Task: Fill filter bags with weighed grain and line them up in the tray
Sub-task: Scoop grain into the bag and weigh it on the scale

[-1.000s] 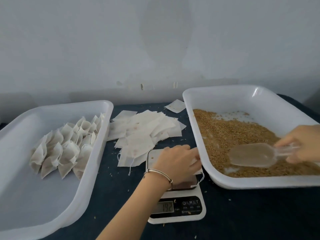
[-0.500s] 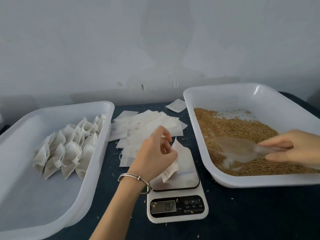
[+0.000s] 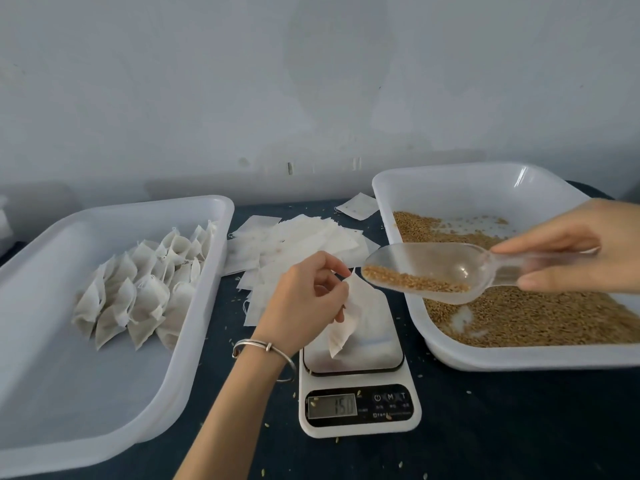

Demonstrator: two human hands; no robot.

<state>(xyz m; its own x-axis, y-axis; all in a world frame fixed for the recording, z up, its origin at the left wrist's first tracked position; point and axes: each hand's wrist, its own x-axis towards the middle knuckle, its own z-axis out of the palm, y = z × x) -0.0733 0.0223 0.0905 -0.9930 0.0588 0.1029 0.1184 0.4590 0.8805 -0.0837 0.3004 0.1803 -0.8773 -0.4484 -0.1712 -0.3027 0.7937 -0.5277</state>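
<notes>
My left hand (image 3: pixel 304 299) pinches the top of a white filter bag (image 3: pixel 349 313) and holds it upright on the platform of the small white scale (image 3: pixel 360 407), whose display shows digits. My right hand (image 3: pixel 581 244) grips the handle of a clear plastic scoop (image 3: pixel 433 271) with some grain in its bowl, held above the near left part of the grain tray (image 3: pixel 485 358), its tip close to the bag's mouth. Several filled bags (image 3: pixel 138 292) stand in rows in the left white tray (image 3: pixel 69 410).
A loose pile of flat empty bags (image 3: pixel 298 244) lies on the dark table between the two trays, behind the scale. One more bag (image 3: pixel 358 206) lies near the wall. Stray grains dot the table around the scale. The wall stands close behind.
My left hand lifted a bag off the scale platform and now holds it upright. My right hand raised the scoop out of the grain, loaded, and moved it left toward the bag.
</notes>
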